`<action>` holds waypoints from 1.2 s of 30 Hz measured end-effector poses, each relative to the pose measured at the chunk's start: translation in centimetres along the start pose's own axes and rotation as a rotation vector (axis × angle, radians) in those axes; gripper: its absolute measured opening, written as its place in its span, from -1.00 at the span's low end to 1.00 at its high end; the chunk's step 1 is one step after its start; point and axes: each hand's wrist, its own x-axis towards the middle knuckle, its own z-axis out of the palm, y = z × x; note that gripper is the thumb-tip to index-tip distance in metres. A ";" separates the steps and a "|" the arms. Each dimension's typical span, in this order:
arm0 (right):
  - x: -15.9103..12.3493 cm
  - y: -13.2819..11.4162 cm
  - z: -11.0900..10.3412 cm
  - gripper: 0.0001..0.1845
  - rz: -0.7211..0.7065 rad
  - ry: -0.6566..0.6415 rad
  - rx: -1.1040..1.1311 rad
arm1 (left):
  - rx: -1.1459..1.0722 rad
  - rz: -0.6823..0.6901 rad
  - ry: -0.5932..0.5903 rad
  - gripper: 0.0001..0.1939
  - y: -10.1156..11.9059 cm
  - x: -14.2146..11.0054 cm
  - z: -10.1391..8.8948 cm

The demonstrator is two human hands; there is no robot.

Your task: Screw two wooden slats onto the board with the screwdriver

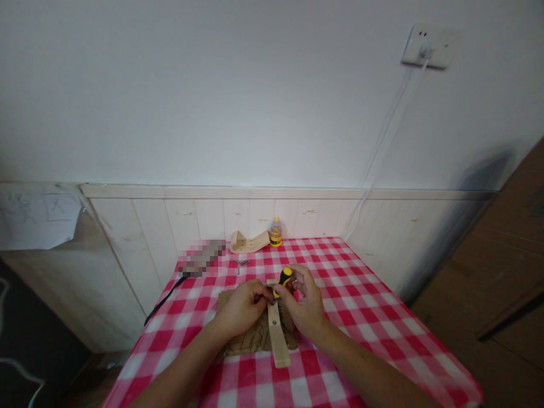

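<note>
My right hand [306,303] is closed around a screwdriver [286,275] with a yellow and black handle, its tip pointing down at a wooden strip [279,340]. My left hand [244,309] pinches close to the tip, at the strip's far part; whatever is between those fingers is too small to make out. A round screw head [274,323] shows in the strip nearer to me. Under the strip and both hands lies a brown board [249,343], partly hidden by my left hand.
A red and white checked cloth [340,362] covers the table. Several loose screws [242,262] lie beyond my hands. Farther back are a curved wooden piece [250,243], a small yellow-labelled bottle [276,233] and a blurred-out object [204,258] with a black cord. The wall [306,218] stands behind.
</note>
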 end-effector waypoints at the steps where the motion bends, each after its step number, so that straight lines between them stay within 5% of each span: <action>1: 0.0 0.0 0.0 -0.61 -0.004 0.009 -0.005 | 0.004 -0.003 -0.002 -0.72 0.0 0.0 0.0; 6: -0.3 -0.5 -0.4 -0.59 -0.040 0.041 0.005 | -0.001 -0.001 -0.004 -0.72 0.0 0.0 0.0; 27: -1.0 -2.7 -1.5 -0.60 -0.096 -0.242 0.161 | -0.026 0.000 -0.020 -0.73 0.2 0.0 -0.1; 36: -0.9 -2.8 -1.5 -0.63 -0.097 -0.215 0.098 | -0.045 0.046 -0.027 -0.72 -0.2 0.2 0.1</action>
